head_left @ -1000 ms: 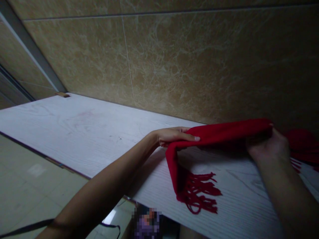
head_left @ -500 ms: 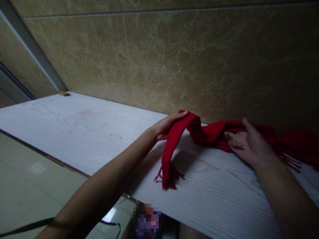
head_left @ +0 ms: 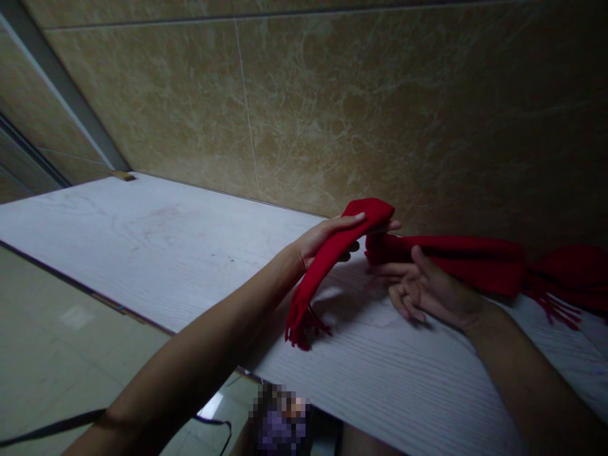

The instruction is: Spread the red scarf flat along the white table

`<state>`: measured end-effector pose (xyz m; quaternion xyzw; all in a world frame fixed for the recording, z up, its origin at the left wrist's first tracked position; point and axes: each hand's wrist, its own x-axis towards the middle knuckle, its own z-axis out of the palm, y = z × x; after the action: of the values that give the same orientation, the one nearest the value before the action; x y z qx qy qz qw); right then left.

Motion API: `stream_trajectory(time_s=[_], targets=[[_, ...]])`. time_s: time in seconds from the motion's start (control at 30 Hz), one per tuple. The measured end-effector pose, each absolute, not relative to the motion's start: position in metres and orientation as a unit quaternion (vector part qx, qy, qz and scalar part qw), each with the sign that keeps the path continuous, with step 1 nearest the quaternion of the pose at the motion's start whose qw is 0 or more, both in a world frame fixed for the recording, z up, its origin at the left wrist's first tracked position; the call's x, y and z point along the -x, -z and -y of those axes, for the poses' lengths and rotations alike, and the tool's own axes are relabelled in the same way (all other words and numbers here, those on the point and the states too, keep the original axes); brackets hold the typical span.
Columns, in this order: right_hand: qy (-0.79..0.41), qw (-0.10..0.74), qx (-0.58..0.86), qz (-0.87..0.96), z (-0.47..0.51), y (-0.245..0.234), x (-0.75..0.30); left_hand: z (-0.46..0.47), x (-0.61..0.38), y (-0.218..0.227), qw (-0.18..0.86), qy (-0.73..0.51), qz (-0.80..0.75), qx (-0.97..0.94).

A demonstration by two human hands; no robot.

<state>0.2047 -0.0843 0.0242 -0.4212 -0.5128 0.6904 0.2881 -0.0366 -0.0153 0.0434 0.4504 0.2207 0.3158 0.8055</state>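
Observation:
A red fringed scarf (head_left: 456, 256) lies along the back of a white wood-grain table (head_left: 156, 247), next to the tiled wall. My left hand (head_left: 327, 237) is closed on the scarf near its left end and lifts it; the tasselled end (head_left: 301, 320) hangs down from that hand to the tabletop. My right hand (head_left: 422, 288) sits just right of the left one, palm up, thumb pressed on the scarf's lower edge and fingers curled under it. The scarf's other fringe (head_left: 555, 304) trails at the far right.
A beige marble-tiled wall (head_left: 332, 107) rises straight behind the table. The table's front edge runs diagonally from left to bottom centre, with tiled floor (head_left: 52, 342) below it. A small brown block (head_left: 122, 176) sits at the table's far left corner. A dark strap (head_left: 47, 434) hangs at the bottom left.
My left hand has raised the scarf's left end, and the fringe has bunched and slid left. My right hand let go of its grip further right and moved left under the scarf.

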Motion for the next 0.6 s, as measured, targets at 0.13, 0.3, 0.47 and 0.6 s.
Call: stream_trajectory(time_s=[0.13, 0.3, 0.47, 0.6], targets=[[-0.692, 0.39, 0.354, 0.493, 0.084, -0.025, -0.178, 0.023, 0.028, -0.041, 0.807, -0.291, -0.236, -0.457], [-0.627, 0.539, 0.396, 0.399, 0.082, -0.028, -0.173, 0.037, 0.015, -0.048, 0.822, -0.219, -0.238, -0.468], [-0.549, 0.605, 0.457, 0.352, 0.076, -0.029, -0.175, 0.034, 0.012, -0.038, 0.81, -0.15, -0.225, -0.52], [-0.485, 0.692, 0.467, 0.262, 0.072, -0.039, -0.178, 0.032, 0.012, -0.031, 0.796, -0.103, -0.249, -0.542]])
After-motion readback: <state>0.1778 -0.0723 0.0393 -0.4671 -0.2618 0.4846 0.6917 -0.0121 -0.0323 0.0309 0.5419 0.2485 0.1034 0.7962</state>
